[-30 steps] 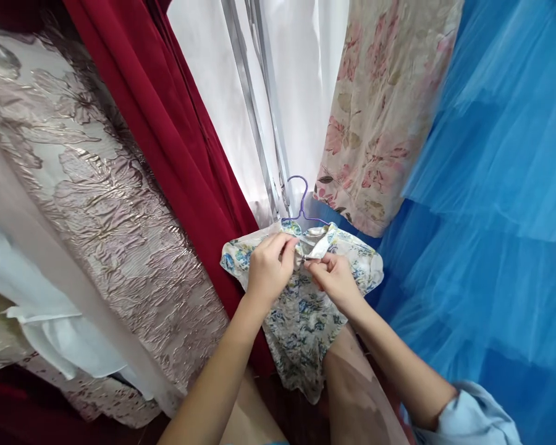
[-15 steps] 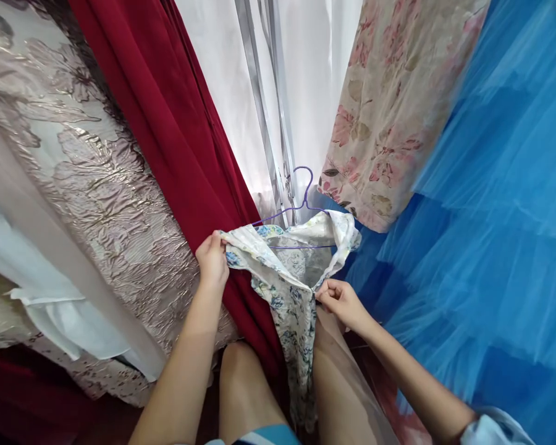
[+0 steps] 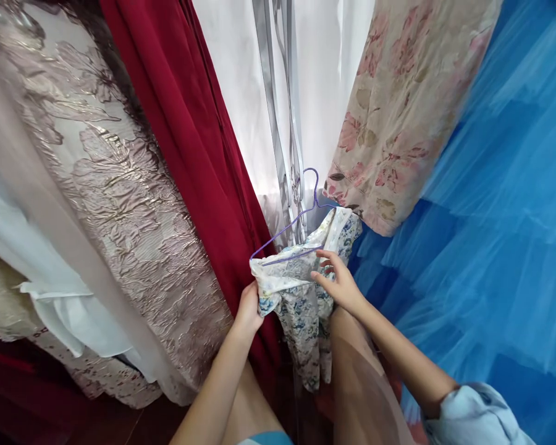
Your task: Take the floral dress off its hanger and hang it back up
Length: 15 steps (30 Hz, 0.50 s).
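Note:
A white garment with a blue floral print, which looks like a dress (image 3: 301, 321), hangs on a thin purple hanger (image 3: 285, 227). My left hand (image 3: 249, 309) is closed on the garment's left shoulder edge, just below the hanger's left end. My right hand (image 3: 340, 283) is at the neckline with thumb and fingers apart; it grips nothing I can see. The hanger's lower bar runs through the open neckline, close to my right fingertips. The other shoulder lies over the hanger's right arm.
Behind the hanger are metal poles (image 3: 285, 123) before a white cloth (image 3: 322, 93). To the left hang dark red fabric (image 3: 185, 111) and a metallic pink brocade garment (image 3: 130, 216). To the right are a pink floral cloth (image 3: 393, 136) and blue tulle (image 3: 467, 247). My legs (image 3: 356, 371) are below.
My left hand has moved right and down with the garment's shoulder, which now sits on the hanger's left end. My right hand has let go of the neckline edge and opened. The hanger tilts more.

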Tool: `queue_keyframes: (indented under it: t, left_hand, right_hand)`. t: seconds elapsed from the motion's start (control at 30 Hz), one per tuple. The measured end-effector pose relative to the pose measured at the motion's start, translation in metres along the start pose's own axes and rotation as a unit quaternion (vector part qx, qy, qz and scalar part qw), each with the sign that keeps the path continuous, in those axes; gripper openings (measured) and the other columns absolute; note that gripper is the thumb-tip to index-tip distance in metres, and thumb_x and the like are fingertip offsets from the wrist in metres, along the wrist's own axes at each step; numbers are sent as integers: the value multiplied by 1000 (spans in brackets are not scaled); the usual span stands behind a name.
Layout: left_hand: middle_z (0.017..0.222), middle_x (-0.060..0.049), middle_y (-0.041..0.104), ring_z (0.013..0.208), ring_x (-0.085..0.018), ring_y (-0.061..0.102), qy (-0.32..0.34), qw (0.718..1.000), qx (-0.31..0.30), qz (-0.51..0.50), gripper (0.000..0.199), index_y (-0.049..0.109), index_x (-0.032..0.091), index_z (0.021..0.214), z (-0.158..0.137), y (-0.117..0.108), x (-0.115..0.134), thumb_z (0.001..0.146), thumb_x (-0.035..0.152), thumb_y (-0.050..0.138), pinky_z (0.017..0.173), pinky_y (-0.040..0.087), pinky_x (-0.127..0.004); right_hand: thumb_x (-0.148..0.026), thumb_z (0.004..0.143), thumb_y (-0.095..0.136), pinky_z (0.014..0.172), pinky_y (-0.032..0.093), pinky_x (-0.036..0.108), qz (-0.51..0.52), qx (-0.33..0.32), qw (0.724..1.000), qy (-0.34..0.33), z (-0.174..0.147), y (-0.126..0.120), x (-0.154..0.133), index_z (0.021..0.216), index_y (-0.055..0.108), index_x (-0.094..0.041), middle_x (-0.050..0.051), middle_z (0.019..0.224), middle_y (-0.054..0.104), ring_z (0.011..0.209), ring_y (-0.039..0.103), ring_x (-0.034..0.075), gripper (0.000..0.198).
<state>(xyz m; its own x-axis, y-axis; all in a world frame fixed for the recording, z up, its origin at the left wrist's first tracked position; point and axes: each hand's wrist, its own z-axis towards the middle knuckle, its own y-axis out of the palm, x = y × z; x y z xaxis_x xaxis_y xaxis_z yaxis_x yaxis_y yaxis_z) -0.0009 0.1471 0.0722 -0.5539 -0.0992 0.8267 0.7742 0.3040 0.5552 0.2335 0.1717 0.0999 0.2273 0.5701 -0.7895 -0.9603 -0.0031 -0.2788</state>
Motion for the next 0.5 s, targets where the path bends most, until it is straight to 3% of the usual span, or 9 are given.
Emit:
queue_keyframes:
  t: [0.1,0.2,0.3,0.4,0.5]
  left_hand:
    - [74,-7,72,65,-18,69,-48,999,3,5,21,68,8,86,-19,-3,-17,74,24,75,62,55,-27]
    - [74,-8,71,66,-20,69,-73,997,-18,26,36,68,8,86,-44,-1,-34,68,34,83,61,53,-26]
    - [75,-5,70,65,-17,67,-92,993,-43,66,45,67,10,85,-69,8,-41,65,46,86,61,50,-24]
    - [66,1,64,52,-10,57,-71,992,-61,81,46,64,13,85,-90,20,-29,69,52,83,52,43,-20]
    - [56,6,52,40,-5,41,-33,993,-95,66,38,59,16,84,-106,29,-3,81,51,74,41,31,-17]
  right_hand:
    - [-31,88,62,97,47,43,-11,-62,997,-51,5,14,1,146,44,-26,12,147,47,120,55,28,60]
    - [-30,90,59,97,49,42,9,-114,991,-73,10,33,4,152,36,-29,12,155,38,124,53,27,66]
    - [-28,90,59,96,50,42,6,-128,990,-59,16,49,9,151,38,-27,13,151,42,120,56,26,65]
    - [-26,89,57,94,51,42,-28,-114,993,-31,17,54,15,145,47,-21,14,136,53,109,60,25,57]
    - [-25,88,57,87,53,40,-49,-68,996,-10,10,47,20,140,51,-21,13,131,54,96,61,22,52]
